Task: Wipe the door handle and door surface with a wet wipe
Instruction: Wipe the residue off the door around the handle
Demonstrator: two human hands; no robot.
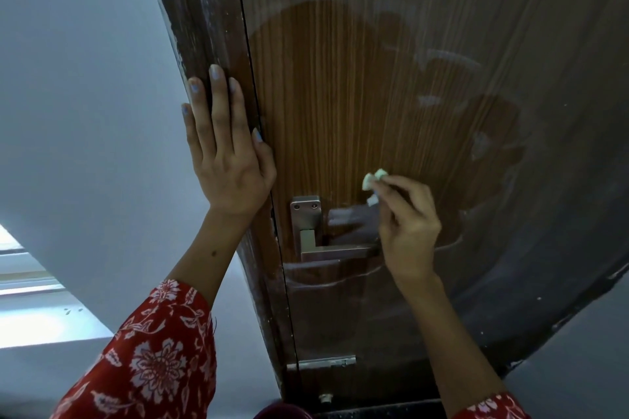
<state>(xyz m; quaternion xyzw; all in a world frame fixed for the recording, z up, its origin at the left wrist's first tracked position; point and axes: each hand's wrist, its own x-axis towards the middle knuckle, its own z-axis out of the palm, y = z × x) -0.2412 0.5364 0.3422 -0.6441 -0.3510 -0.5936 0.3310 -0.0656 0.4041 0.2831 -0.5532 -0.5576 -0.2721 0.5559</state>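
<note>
A brown wood-grain door (425,44) fills the middle and right of the head view. A darker, cleaner patch surrounds the metal handle (308,231), while the rest looks dusty and streaked. My right hand (406,224) pinches a small crumpled white wet wipe (372,182) against the door, just above and right of the handle's lever. The lever's end is hidden behind this hand. My left hand (224,150) lies flat with fingers apart on the door frame (200,10), left of the handle.
A pale grey wall (75,112) runs along the left. A bright window or ledge (30,299) shows at the lower left. A metal bolt plate (323,362) sits low on the door. Grey wall (578,367) lies at the lower right.
</note>
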